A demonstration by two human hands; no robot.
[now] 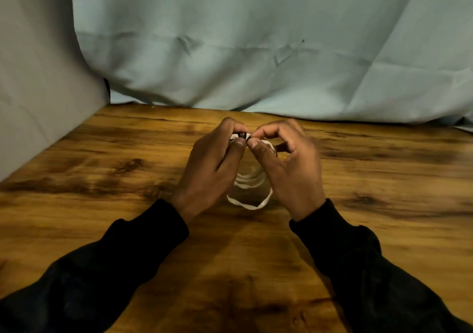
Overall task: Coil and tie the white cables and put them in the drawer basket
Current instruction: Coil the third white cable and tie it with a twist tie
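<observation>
A coiled white cable [249, 194] hangs in several loops between my two hands above the middle of the wooden table [102, 179]. My left hand [212, 168] pinches the top of the coil between thumb and forefinger, where a small dark tie [241, 135] wraps the loops. My right hand [289, 163] pinches the same spot from the right, thumb tip almost touching my left thumb. The lower loops sag toward the table and look blurred. No drawer basket is in view.
A pale blue-green cloth [256, 51] hangs behind the table's far edge. A grey panel [38, 89] closes off the left side. Black sleeves [102, 268] cover both forearms over the near part of the table.
</observation>
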